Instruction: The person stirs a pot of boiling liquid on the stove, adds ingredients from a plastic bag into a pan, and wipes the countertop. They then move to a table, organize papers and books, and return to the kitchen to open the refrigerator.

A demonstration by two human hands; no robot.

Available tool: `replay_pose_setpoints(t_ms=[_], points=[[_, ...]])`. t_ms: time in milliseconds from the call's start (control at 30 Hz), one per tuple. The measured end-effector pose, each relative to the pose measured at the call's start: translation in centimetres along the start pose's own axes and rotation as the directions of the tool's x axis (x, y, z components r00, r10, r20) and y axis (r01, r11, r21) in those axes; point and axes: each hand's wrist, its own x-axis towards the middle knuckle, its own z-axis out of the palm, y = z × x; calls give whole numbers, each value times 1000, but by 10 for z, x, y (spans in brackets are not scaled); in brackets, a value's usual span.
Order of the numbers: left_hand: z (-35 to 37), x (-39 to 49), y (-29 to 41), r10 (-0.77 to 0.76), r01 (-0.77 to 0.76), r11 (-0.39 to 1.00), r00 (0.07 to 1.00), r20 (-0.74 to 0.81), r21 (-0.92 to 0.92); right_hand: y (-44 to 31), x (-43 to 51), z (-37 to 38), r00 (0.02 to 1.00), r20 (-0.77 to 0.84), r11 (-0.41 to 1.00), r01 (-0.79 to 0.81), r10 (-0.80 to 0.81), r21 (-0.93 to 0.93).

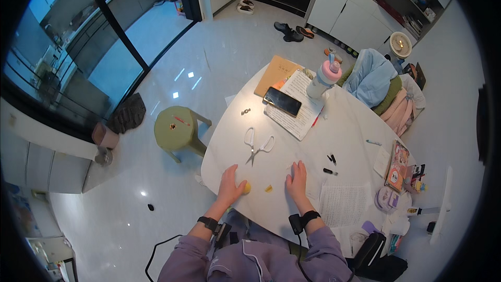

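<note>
My left hand rests at the near left edge of the white table, thumb spread from the fingers. Right beside that thumb sits a small round yellow object, partly hidden; whether they touch is unclear. A small yellow piece lies between my two hands. My right hand lies on the tabletop with its fingers extended, and I see nothing held in it. Beyond my hands, white-handled scissors lie with their blades spread.
A smartphone lies on printed sheets, near an upright pink-lidded bottle. Small black pieces and a written sheet lie to the right, before a purple case. A green stool stands left.
</note>
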Motion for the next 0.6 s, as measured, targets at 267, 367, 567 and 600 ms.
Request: replay_pose_setpoints(t_ms=[267,367,567,600], points=[[24,116,6,-57,44,992,993,-108,-116,-27,-40,-1,853,299,892,345,-428,293],[36,126,21,10,-20,992,997,-80,-127,-34,-49,-5,819,293,867,440,-494,233],[44,99,36,28,-23,995,998,52,-92,-27,-39,-5,789,303,839,448,-534,311],[42,92,36,30,-22,996,996,85,-86,-27,-36,-4,784,283,822,458,-553,339]])
